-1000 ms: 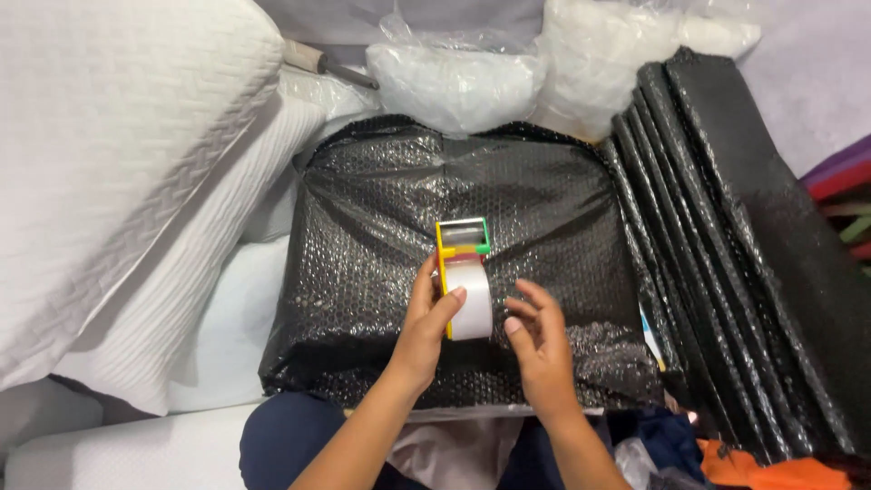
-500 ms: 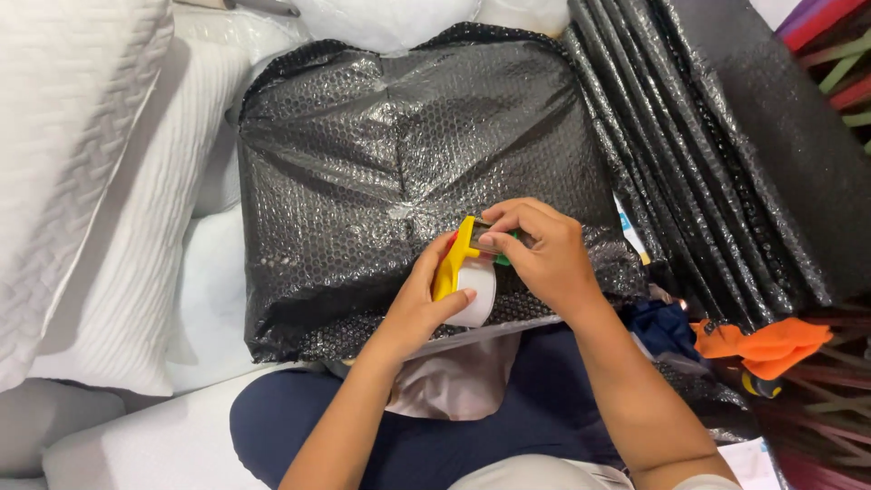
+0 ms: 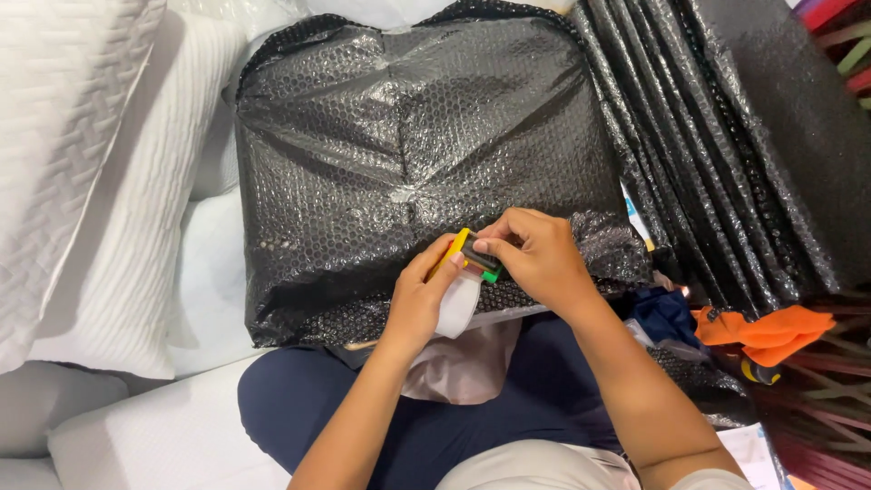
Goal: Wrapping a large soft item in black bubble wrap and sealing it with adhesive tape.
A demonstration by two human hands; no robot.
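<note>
A bulky parcel wrapped in black bubble wrap (image 3: 408,154) rests on my lap. At its near edge both hands meet on a tape dispenser (image 3: 464,272) with a yellow frame, a green part and a roll of whitish tape. My left hand (image 3: 419,295) grips the dispenser's body and roll from the left. My right hand (image 3: 535,259) pinches the dispenser's top end from the right, fingers curled over the green part. The roll is partly hidden by my left thumb.
Several flat black bubble-wrap sheets (image 3: 726,154) lean in a stack at the right. White quilted pillows (image 3: 82,181) fill the left side. An orange cloth (image 3: 762,331) and a dark blue cloth (image 3: 667,313) lie at the lower right.
The dispenser has come down from the parcel's top to its near edge. My right hand, open beside it before, has closed on its top end. The view has shifted closer.
</note>
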